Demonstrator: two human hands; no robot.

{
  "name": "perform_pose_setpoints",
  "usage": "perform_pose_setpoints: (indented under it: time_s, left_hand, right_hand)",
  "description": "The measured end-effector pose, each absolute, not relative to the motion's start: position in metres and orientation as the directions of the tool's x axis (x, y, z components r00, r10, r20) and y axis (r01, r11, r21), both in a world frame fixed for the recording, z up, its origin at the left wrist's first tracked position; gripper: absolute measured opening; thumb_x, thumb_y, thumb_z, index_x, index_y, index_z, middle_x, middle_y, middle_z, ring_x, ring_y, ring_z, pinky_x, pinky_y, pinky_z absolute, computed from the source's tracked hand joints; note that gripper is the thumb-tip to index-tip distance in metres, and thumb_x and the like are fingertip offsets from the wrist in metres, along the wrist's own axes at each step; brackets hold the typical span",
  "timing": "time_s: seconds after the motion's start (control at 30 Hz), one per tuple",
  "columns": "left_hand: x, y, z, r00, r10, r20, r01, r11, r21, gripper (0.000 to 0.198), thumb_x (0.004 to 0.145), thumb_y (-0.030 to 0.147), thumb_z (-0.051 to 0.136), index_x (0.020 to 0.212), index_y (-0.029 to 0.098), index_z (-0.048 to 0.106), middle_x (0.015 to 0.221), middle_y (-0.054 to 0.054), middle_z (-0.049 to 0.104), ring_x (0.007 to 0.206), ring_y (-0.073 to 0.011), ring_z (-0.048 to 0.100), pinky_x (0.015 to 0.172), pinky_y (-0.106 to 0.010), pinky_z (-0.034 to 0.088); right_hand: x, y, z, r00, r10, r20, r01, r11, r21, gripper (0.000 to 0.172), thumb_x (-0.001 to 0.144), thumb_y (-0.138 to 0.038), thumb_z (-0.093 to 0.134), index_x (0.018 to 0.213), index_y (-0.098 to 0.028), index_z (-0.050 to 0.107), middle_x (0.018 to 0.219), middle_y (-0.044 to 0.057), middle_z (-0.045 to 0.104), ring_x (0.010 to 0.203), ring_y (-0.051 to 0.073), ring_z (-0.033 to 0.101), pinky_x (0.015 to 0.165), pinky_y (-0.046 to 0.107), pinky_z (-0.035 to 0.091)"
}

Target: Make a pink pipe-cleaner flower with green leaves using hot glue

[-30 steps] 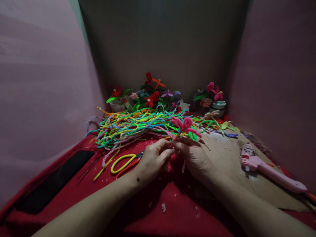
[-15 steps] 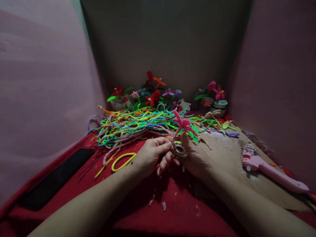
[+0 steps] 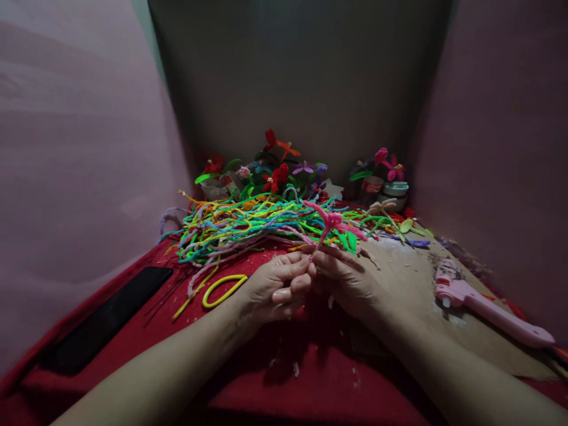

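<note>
A pink pipe-cleaner flower (image 3: 332,222) stands above my joined fingertips, its stem slanting down between them. My left hand (image 3: 279,284) is closed, thumb and fingers pinching the lower stem. From the other side my right hand (image 3: 348,275) closes on the same stem, its fingers meeting the left ones. The roll of tape seen earlier at the right hand does not show now; the hands may hide it. Behind the flower spreads a heap of many-coloured pipe cleaners (image 3: 248,225).
A black phone (image 3: 109,319) and yellow-handled scissors (image 3: 222,291) lie left on the red cloth (image 3: 248,378). At right a pink glue gun (image 3: 488,305) rests on a cardboard sheet (image 3: 399,284). Finished flowers (image 3: 277,174) and a lidded jar (image 3: 394,195) stand at the back.
The tape roll has gone out of sight. My right hand has turned over, its fingers now on the stem, and the flower tilts differently.
</note>
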State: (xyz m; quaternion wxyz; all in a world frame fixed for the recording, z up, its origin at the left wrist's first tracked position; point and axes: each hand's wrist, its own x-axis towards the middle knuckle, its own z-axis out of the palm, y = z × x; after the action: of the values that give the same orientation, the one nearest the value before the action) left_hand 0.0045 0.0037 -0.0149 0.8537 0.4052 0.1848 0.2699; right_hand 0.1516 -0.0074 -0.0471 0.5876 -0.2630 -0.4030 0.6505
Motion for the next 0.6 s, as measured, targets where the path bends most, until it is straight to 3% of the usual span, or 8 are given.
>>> perform_pose_setpoints:
  time_s: [0.17,0.3,0.5,0.6]
  left_hand:
    - [0.0039,0.0031,-0.0177,0.827,0.561,-0.035,-0.336,0.543,0.769,0.008,0.081,0.020,0.052,0.082,0.014,0.057,0.044,0.008,0.044,0.023,0.0009,0.014,0.022,-0.010,0.025]
    - [0.0046,0.0039,-0.0181,0.830,0.557,-0.034,-0.282,0.471,0.836,0.014,0.084,0.024,0.047,0.080,0.015,0.056,0.045,0.007,0.045,0.023,0.0001,0.019,0.022,-0.011,0.024]
    - [0.0104,0.0031,-0.0160,0.583,0.811,0.045,-0.080,0.003,0.997,0.018,0.081,0.030,0.053,0.074,0.013,0.054,0.052,0.004,0.054,0.033,-0.0038,0.044,0.032,-0.014,0.035]
    - [0.0121,0.0038,-0.0163,0.464,0.880,0.102,0.032,-0.132,0.991,0.017,0.077,0.029,0.057,0.072,0.013,0.054,0.048,0.006,0.051,0.034,-0.0033,0.044,0.035,-0.014,0.034]
  right_hand:
    - [0.1500,-0.0074,-0.0441,-0.276,0.934,0.227,-0.635,0.001,-0.773,0.009,0.068,-0.022,0.069,0.075,-0.017,0.067,0.058,-0.002,0.060,0.051,0.007,0.050,0.049,0.019,0.036]
    - [0.1495,-0.0075,-0.0407,-0.215,0.950,0.226,-0.621,0.045,-0.782,0.007,0.065,-0.020,0.069,0.071,-0.017,0.068,0.057,-0.001,0.061,0.050,0.008,0.050,0.047,0.020,0.035]
    - [0.1491,-0.0084,-0.0440,-0.005,0.990,0.144,-0.482,0.124,-0.867,0.018,0.061,-0.032,0.070,0.069,-0.017,0.066,0.056,0.000,0.059,0.048,0.011,0.049,0.046,0.025,0.036]
    - [0.1484,-0.0097,-0.0485,0.016,0.992,0.124,-0.403,0.120,-0.907,0.023,0.064,-0.039,0.068,0.074,-0.019,0.065,0.054,-0.001,0.058,0.048,0.013,0.050,0.045,0.025,0.036]
